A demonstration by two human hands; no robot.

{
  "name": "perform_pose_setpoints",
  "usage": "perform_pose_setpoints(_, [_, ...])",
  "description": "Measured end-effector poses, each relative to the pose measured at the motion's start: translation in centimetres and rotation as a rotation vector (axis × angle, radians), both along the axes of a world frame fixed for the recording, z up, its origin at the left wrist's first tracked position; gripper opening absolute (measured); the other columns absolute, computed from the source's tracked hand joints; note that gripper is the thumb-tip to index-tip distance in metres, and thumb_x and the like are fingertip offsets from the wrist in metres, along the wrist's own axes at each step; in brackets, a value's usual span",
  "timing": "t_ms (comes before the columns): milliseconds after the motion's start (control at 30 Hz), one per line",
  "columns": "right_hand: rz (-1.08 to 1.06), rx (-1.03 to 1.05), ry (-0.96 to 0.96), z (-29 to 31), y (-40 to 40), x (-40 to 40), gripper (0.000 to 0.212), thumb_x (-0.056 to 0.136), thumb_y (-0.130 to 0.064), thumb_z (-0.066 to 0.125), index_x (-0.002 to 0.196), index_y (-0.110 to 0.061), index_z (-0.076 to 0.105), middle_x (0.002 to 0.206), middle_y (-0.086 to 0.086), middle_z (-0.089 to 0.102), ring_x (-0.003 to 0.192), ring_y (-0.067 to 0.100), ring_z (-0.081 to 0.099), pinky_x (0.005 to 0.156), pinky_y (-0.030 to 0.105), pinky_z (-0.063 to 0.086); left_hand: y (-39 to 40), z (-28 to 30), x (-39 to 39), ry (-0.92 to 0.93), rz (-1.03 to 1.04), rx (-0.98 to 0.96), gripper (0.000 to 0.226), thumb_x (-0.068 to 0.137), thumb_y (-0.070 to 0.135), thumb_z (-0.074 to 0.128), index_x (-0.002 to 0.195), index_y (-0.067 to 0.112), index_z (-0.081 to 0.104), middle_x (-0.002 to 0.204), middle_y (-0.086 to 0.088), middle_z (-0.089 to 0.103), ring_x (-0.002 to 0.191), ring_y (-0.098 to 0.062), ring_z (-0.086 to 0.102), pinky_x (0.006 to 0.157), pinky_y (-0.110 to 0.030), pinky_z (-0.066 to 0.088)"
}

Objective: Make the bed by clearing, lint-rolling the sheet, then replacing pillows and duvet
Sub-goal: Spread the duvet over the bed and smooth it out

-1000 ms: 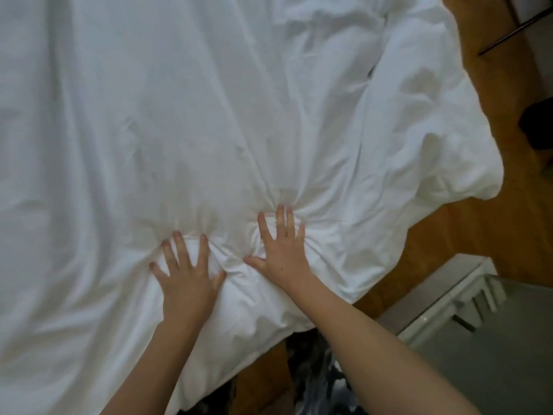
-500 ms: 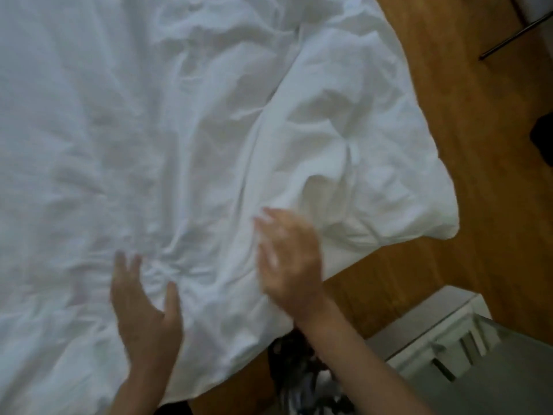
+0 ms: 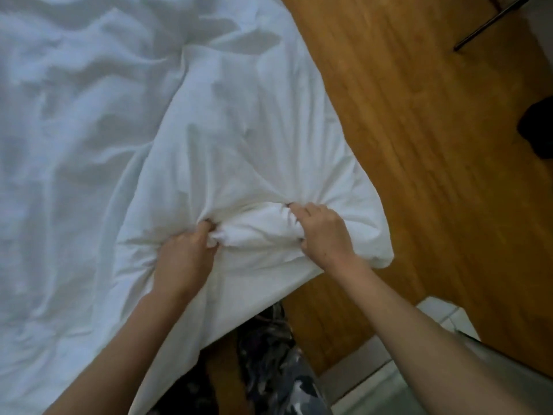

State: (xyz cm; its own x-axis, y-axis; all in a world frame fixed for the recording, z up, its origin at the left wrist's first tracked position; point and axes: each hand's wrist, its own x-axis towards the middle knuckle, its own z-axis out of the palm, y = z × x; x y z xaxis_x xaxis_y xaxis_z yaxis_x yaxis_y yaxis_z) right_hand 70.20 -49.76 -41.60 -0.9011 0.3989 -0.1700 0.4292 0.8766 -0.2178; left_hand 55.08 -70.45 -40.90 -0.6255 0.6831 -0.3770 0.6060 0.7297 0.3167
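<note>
The duvet (image 3: 209, 139) is spread over the bed, its near right corner overhanging the wooden floor (image 3: 419, 145). A bunched fold near that corner is gripped by the left hand (image 3: 185, 256) and the right hand (image 3: 323, 232), fingers curled tight. Late stage, judging by this; creases remain, pillows unseen. A dark object (image 3: 538, 130) lies well apart.

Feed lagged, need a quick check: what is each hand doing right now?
Left hand: closed, gripping a bunch of the duvet.
Right hand: closed, gripping the duvet near its corner.
</note>
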Motion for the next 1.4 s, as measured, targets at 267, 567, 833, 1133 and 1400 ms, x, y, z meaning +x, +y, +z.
perform_pose_setpoints(267, [-0.204,-0.022,-0.176,2.9,4.8,12.0,0.052,0.081,-0.033,0.044,0.131,-0.023,0.057,0.112,0.01,0.065,0.094,0.037,0.061,0.072,0.041,0.05,1.1,4.5,12.7,-0.466,0.072,0.436,0.036,0.095,0.04,0.039,0.12,0.025,0.059,0.108,0.007,0.062,0.099,-0.009,0.054,0.081,-0.017,0.037])
perform_pose_setpoints(567, [-0.479,-0.059,0.298,5.5,-11.2,2.4,0.058,0.073,0.007,0.039,0.127,-0.001,0.058,0.135,0.02,0.052,0.127,0.035,0.041,0.112,0.016,0.018,-17.3,0.0,3.7,-0.057,0.227,0.409,0.044,0.092,0.03,0.044,0.129,0.01,0.057,0.132,-0.014,0.054,0.121,-0.028,0.047,0.103,-0.035,0.035])
perform_pose_setpoints(833, [0.164,-0.194,0.194,0.6,-48.1,-17.0,0.056,0.094,-0.038,0.041,0.146,-0.02,0.03,0.152,0.02,0.03,0.141,0.038,0.025,0.114,0.05,0.025,-53.3,-3.7,-10.1,0.1,0.554,-0.148,0.07,0.088,0.049,0.034,0.14,0.004,0.048,0.148,-0.029,0.036,0.134,-0.049,0.034,0.103,-0.068,0.029])
perform_pose_setpoints(1133, [0.224,-0.058,-0.165,-7.5,-76.9,-32.3,0.103,0.084,-0.072,0.017,0.144,0.008,-0.005,0.151,0.039,0.002,0.144,0.047,0.0,0.116,0.058,0.003,-77.4,-8.1,-15.7,0.202,0.503,-0.13,0.075,0.093,0.055,0.031,0.15,0.007,0.029,0.159,-0.015,0.023,0.146,-0.027,0.022,0.113,-0.055,0.015])
perform_pose_setpoints(1400, [0.248,0.071,-0.381,-7.1,-77.5,-33.8,0.11,0.085,-0.072,0.0,0.139,0.022,0.019,0.142,0.049,0.013,0.137,0.059,0.013,0.111,0.064,0.013,-77.1,-8.6,-15.4,0.172,0.534,-0.098,0.072,0.094,0.055,0.033,0.15,0.01,0.033,0.159,-0.013,0.023,0.147,-0.024,0.022,0.113,-0.052,0.014])
